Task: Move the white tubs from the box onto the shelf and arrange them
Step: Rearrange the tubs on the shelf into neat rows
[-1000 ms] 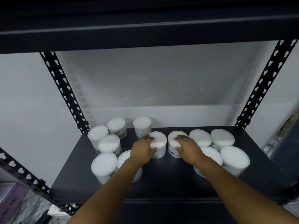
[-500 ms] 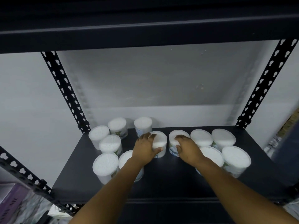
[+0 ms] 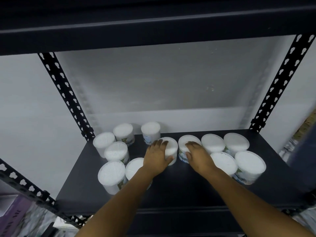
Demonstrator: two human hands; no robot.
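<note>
Several white round tubs stand upright on the dark shelf. My left hand grips the middle-left tub from above, thumb on its front. Just to the right, my right hand grips the neighbouring tub, fingers over its lid. Left of my hands sits a loose cluster, with a front tub and a back tub. On the right stand more tubs in two rows, the nearest one by the right edge. The box is out of view.
Black slotted uprights rise at the back left and back right. An upper shelf hangs overhead. A white wall closes the back. A purple carton lies below left. Bare shelf surface stretches in front of the tubs.
Both hands have pushed their two tubs a little farther back on the shelf, still gripping them. The other tubs have stayed put.
</note>
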